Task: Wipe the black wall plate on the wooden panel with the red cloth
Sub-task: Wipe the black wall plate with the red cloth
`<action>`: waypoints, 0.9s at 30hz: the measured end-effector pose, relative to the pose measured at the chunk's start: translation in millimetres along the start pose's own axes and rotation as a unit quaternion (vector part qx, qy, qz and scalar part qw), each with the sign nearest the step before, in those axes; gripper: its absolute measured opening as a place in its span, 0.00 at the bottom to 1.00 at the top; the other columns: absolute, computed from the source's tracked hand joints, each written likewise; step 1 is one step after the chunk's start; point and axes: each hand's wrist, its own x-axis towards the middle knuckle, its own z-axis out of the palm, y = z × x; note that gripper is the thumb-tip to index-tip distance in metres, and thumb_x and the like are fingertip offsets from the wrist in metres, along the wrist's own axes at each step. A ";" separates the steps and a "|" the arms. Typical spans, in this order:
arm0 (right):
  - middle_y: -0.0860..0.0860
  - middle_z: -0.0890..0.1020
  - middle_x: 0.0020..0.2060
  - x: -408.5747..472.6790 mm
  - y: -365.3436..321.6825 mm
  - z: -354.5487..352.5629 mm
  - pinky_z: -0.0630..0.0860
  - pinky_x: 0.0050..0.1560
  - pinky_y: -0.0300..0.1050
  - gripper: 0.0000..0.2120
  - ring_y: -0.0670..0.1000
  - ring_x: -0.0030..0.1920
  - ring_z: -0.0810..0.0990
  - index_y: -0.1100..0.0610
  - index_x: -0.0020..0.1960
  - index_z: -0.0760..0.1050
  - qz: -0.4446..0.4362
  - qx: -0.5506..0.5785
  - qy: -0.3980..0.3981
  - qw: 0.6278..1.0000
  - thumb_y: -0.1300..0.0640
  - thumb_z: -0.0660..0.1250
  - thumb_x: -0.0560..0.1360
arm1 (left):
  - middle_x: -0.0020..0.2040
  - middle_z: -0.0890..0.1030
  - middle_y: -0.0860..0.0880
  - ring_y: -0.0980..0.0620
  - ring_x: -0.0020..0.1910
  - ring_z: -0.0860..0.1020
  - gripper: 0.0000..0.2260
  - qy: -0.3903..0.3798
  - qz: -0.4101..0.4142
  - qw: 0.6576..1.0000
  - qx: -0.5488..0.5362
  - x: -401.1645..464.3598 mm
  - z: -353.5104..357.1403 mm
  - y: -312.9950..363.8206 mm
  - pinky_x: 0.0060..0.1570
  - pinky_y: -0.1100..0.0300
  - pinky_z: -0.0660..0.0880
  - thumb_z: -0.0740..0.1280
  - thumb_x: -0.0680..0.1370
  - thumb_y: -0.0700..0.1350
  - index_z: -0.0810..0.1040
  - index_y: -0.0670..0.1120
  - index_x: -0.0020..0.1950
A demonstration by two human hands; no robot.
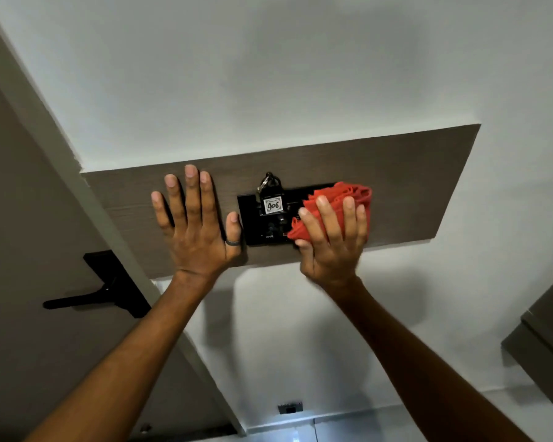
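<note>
Black wall plate (pixel 256 231) sits mid wooden panel (pixel 412 173); right hand (pixel 332 240) clutches red cloth (pixel 336 199) against its right end, left hand (pixel 198 224) lies flat, fingers spread, just left of it.

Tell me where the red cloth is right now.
In the head view, the red cloth is pressed under the right hand against the right end of the black wall plate.

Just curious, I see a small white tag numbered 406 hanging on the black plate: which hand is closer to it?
Right, narrowly. The right hand presses the bunched red cloth just beside the small white numbered tag; the left hand lies flat on the wooden panel, its thumb at the black wall plate edge.
</note>
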 end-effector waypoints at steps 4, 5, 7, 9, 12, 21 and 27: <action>0.52 0.74 0.73 13.2 2.3 7.2 0.61 0.82 0.58 0.22 0.60 0.80 0.65 0.50 0.75 0.73 0.026 -0.015 0.011 0.999 0.45 0.53 0.86 | 0.79 0.63 0.38 0.43 0.83 0.47 0.30 -0.003 -0.003 1.000 -0.010 2.5 -4.5 2.2 0.80 0.38 0.50 0.55 0.82 0.53 0.58 0.38 0.81; 0.51 0.73 0.75 21.9 -0.4 11.2 0.60 0.82 0.58 0.23 0.58 0.82 0.64 0.49 0.76 0.72 0.038 -0.017 0.018 0.999 0.44 0.54 0.86 | 0.78 0.63 0.37 0.43 0.83 0.46 0.30 -0.003 -0.005 1.000 -0.011 2.6 -4.7 2.1 0.80 0.39 0.49 0.55 0.82 0.53 0.58 0.38 0.81; 0.49 0.71 0.77 26.4 -3.4 15.1 0.58 0.83 0.58 0.24 0.57 0.83 0.62 0.48 0.78 0.70 0.048 -0.012 0.019 0.999 0.43 0.54 0.86 | 0.78 0.63 0.37 0.43 0.83 0.46 0.31 -0.002 -0.003 1.000 -0.011 1.9 -5.0 2.4 0.80 0.39 0.48 0.55 0.82 0.53 0.57 0.38 0.81; 0.50 0.71 0.77 15.7 -2.6 13.3 0.58 0.83 0.58 0.24 0.58 0.83 0.61 0.48 0.79 0.69 0.043 -0.012 0.011 0.999 0.43 0.54 0.86 | 0.78 0.63 0.37 0.43 0.83 0.46 0.31 0.003 -0.001 1.000 -0.010 2.1 -4.1 2.9 0.80 0.40 0.47 0.55 0.82 0.53 0.57 0.38 0.81; 0.53 0.74 0.71 -6.4 6.3 0.7 0.62 0.80 0.60 0.22 0.61 0.78 0.65 0.50 0.75 0.73 0.003 -0.028 -0.004 1.000 0.43 0.53 0.86 | 0.78 0.64 0.37 0.44 0.83 0.45 0.30 0.002 -0.003 1.000 -0.009 3.0 -5.4 3.0 0.80 0.40 0.47 0.55 0.82 0.53 0.58 0.38 0.81; 0.50 0.73 0.76 27.0 -0.7 13.7 0.60 0.82 0.59 0.23 0.58 0.81 0.64 0.49 0.77 0.72 0.021 0.014 0.004 1.000 0.43 0.54 0.86 | 0.78 0.64 0.37 0.43 0.83 0.46 0.31 0.007 -0.001 1.000 -0.008 1.8 -4.8 2.8 0.80 0.40 0.48 0.56 0.82 0.53 0.57 0.38 0.81; 0.52 0.74 0.74 -1.6 17.8 -1.2 0.62 0.81 0.59 0.23 0.59 0.81 0.65 0.49 0.78 0.71 -0.070 -0.011 -0.016 0.997 0.44 0.56 0.85 | 0.78 0.64 0.38 0.43 0.83 0.47 0.30 0.008 -0.001 1.000 -0.001 2.7 -5.0 3.8 0.80 0.39 0.49 0.56 0.82 0.53 0.59 0.38 0.80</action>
